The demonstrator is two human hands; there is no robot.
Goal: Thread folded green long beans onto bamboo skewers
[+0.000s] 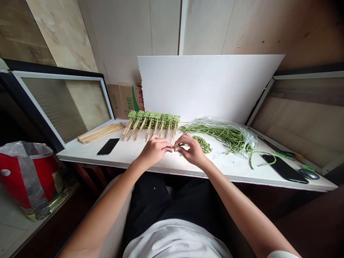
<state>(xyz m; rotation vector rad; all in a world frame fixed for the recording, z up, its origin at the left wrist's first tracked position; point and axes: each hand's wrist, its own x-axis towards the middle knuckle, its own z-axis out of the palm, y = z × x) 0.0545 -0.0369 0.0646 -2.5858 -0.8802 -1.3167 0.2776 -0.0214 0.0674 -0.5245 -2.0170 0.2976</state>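
Between my two hands, above the near part of the white table (166, 163), stretches a short green bean (176, 146). My left hand (156, 147) pinches its left end, and my right hand (190, 147) grips it from the right. Just behind my right hand lies a pile of cut bean pieces (202, 144), partly hidden by the hand. Beyond my left hand, skewered green beans (154, 120) are stacked in a row, their bamboo sticks pointing toward me. Long whole beans (225, 134) spill from a clear plastic bag (248, 139) to the right.
Loose bamboo skewers (100, 132) and a phone (108, 146) lie at left. On the right are a black phone (286, 169), a curled bean (264, 165) and a dark rounded object (309, 174). A white board (209, 86) and cardboard box (123, 100) stand behind; a red bag (27, 179) sits lower left.
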